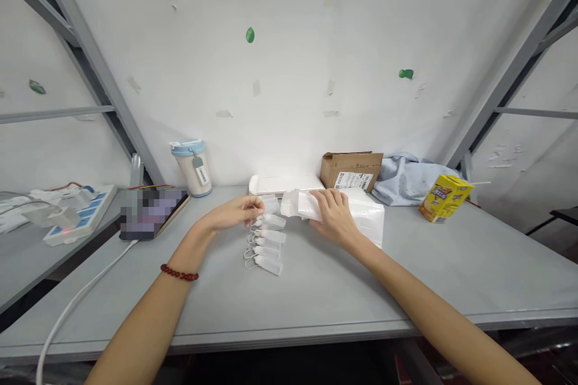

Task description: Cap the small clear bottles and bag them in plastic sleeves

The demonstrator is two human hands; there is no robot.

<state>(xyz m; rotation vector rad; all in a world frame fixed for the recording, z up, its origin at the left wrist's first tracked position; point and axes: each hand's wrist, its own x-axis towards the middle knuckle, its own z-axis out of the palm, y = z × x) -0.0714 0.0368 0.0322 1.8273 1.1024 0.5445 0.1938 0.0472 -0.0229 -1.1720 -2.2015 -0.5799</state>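
Observation:
Small translucent white pieces, narrow at one end with a thin cord loop, lie in a column on the grey table; the nearest is this looped piece point(270, 264). At the column's far end, my left hand point(237, 212) is closed in a pinch at the end of another translucent piece point(270, 203). Its loop is hidden by my fingers. My right hand point(334, 215) has its fingers curled over a white plastic bag point(368, 213), whose open end point(290, 201) points left toward the pieces. What the bag contains cannot be seen.
Behind the bag are a flat white box point(289, 184) and a brown cardboard box point(352, 169). A light blue cloth point(401, 177) and yellow drink carton point(446, 197) stand right. Leftward are a tumbler point(193, 171), a charging phone point(153, 216) and a power strip point(88, 216).

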